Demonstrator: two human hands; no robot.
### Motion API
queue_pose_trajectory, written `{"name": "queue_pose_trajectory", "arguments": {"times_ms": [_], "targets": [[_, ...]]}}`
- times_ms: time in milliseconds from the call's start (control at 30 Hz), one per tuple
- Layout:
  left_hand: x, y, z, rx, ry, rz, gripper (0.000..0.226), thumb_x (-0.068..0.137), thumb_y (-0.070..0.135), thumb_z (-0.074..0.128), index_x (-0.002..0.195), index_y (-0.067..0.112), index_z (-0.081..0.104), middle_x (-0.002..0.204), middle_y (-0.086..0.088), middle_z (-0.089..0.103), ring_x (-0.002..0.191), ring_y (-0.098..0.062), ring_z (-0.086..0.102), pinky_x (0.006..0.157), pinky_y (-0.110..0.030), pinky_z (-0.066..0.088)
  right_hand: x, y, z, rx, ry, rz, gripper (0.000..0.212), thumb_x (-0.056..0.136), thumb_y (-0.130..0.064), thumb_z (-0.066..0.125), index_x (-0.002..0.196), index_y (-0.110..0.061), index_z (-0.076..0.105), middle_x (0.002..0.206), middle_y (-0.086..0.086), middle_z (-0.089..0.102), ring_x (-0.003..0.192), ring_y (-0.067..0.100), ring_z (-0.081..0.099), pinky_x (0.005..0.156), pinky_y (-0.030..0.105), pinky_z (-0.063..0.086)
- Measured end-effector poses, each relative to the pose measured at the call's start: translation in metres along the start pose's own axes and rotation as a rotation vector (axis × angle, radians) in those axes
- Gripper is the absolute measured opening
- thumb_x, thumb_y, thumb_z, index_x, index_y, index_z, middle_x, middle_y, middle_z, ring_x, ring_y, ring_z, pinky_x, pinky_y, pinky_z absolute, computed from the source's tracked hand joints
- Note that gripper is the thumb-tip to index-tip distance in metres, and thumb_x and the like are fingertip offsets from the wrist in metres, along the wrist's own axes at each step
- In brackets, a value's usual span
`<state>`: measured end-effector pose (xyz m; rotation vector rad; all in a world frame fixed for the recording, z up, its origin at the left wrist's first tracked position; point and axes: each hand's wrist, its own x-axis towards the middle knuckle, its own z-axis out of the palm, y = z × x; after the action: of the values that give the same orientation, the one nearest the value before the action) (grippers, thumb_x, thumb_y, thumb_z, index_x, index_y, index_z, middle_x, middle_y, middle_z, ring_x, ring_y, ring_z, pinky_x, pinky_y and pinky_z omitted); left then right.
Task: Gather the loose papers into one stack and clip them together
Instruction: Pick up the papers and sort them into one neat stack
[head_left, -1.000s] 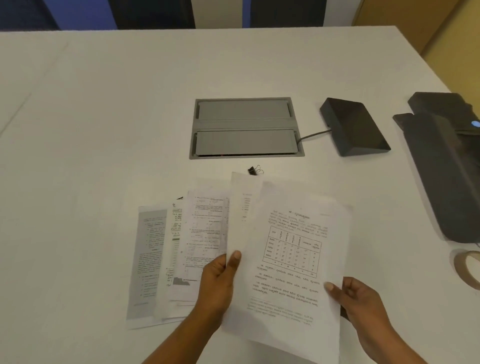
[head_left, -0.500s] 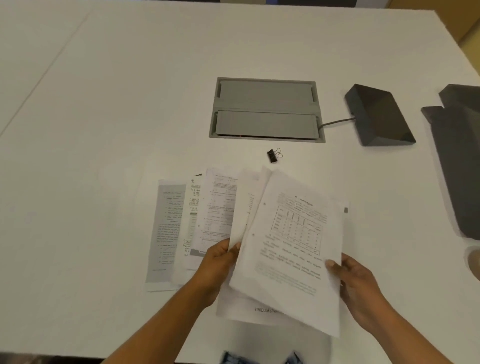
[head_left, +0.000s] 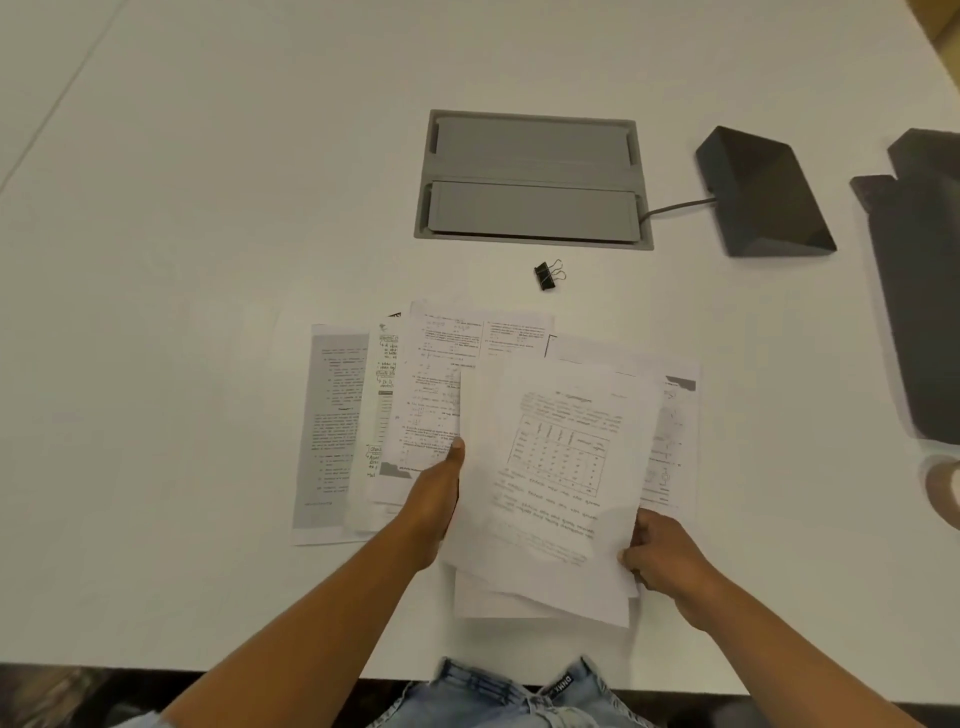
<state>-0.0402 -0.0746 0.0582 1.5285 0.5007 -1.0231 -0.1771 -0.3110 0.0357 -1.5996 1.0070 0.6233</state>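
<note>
The left hand (head_left: 434, 499) and right hand (head_left: 665, 558) grip, fingers curled, the side edges of a white printed sheaf (head_left: 550, 467) above fanned loose papers (head_left: 337, 415) on the white bench (head_left: 208, 208); a small black binder clip (head_left: 545, 275) lies beyond.

Printed white papers (head_left: 415, 395) fanned, overlapping, flat just nearer than the grey hatch (head_left: 532, 176). Their top bunch (head_left: 550, 467), table-printed sheet uppermost, skewed, gripped at both side edges. Black binder clip (head_left: 544, 275) lies loose between hatch and papers, touching neither.
</note>
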Motion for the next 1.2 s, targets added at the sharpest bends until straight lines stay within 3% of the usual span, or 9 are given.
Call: {"name": "queue_pose_trajectory", "arguments": {"times_ms": [100,200,367,500,667,767,867,967,1200], "targets": [[0.001,0.002,0.002,0.129,-0.054,0.082,0.033,0.101,0.032,0.050,0.133,0.023,0.057,0.127,0.001,0.067,0.102,-0.014,0.067,0.080,-0.031,0.056,-0.005,-0.001,0.000,-0.096,-0.028,-0.031,0.043,0.079,0.014,0.055,0.110,-0.014,0.065,0.104,0.012,0.072,0.096,0.030,0.067,0.073,0.036,0.057],[-0.001,0.002,0.006,0.191,-0.061,0.174,0.029,0.101,0.017,0.052,0.128,0.023,0.060,0.129,-0.001,0.067,0.107,-0.017,0.067,0.093,-0.039,0.055,-0.012,-0.006,-0.002,-0.057,-0.017,-0.073,0.034,0.084,0.003,0.065,0.113,-0.014,0.063,0.106,0.006,0.071,0.094,0.021,0.067,0.066,0.025,0.052],[-0.015,0.012,0.002,0.031,-0.113,0.216,0.027,0.101,0.026,0.053,0.126,0.026,0.064,0.123,0.005,0.072,0.117,-0.022,0.066,0.104,-0.052,0.048,-0.021,-0.027,-0.012,0.134,0.067,-0.175,0.048,0.084,-0.035,0.074,0.126,-0.025,0.055,0.120,-0.005,0.068,0.106,0.017,0.067,0.073,0.029,0.057],[-0.027,0.022,0.001,-0.052,-0.087,0.242,0.026,0.101,0.034,0.051,0.121,0.031,0.066,0.121,0.010,0.072,0.117,-0.019,0.065,0.106,-0.050,0.047,-0.036,-0.050,-0.013,0.398,-0.105,-0.258,0.031,0.093,-0.021,0.061,0.125,-0.021,0.063,0.121,-0.002,0.072,0.111,0.019,0.069,0.093,0.041,0.054],[-0.029,0.027,0.002,-0.025,0.034,0.271,0.029,0.096,0.033,0.060,0.124,0.031,0.065,0.120,0.011,0.072,0.113,-0.018,0.067,0.102,-0.050,0.050,-0.044,-0.061,0.000,0.425,0.024,-0.324,0.035,0.084,-0.031,0.073,0.116,-0.018,0.068,0.108,0.002,0.077,0.100,0.023,0.073,0.089,0.041,0.055],[-0.026,0.026,-0.008,-0.058,0.120,0.258,0.023,0.097,0.026,0.060,0.118,0.026,0.069,0.115,0.005,0.075,0.111,-0.023,0.068,0.102,-0.051,0.050,-0.035,-0.059,0.001,0.275,0.055,-0.290,0.049,0.080,-0.043,0.074,0.122,-0.026,0.056,0.100,0.004,0.076,0.093,0.024,0.072,0.077,0.035,0.055],[-0.031,0.026,-0.022,-0.051,0.140,0.263,0.021,0.097,0.026,0.059,0.116,0.026,0.070,0.107,0.004,0.078,0.103,-0.024,0.072,0.097,-0.051,0.054,-0.017,-0.046,-0.013,0.035,0.345,-0.223,0.045,0.090,-0.028,0.068,0.129,-0.021,0.047,0.106,0.002,0.070,0.089,0.019,0.067,0.067,0.026,0.048],[-0.038,0.024,-0.040,-0.059,0.130,0.264,0.020,0.096,0.028,0.060,0.112,0.025,0.071,0.104,0.001,0.079,0.098,-0.027,0.074,0.091,-0.051,0.057,0.000,-0.030,-0.028,-0.244,0.624,-0.146,0.054,0.090,-0.025,0.065,0.136,-0.006,0.044,0.126,0.015,0.063,0.107,0.034,0.063,0.084,0.036,0.049],[-0.043,0.010,-0.072,-0.091,0.193,0.266,0.021,0.095,0.031,0.059,0.112,0.023,0.069,0.104,0.000,0.078,0.095,-0.032,0.074,0.089,-0.056,0.056,0.009,-0.031,-0.015,-0.570,0.575,0.160,0.097,0.064,-0.065,0.076,0.128,0.000,0.042,0.124,0.019,0.050,0.113,0.036,0.057,0.079,0.044,0.053]]}}
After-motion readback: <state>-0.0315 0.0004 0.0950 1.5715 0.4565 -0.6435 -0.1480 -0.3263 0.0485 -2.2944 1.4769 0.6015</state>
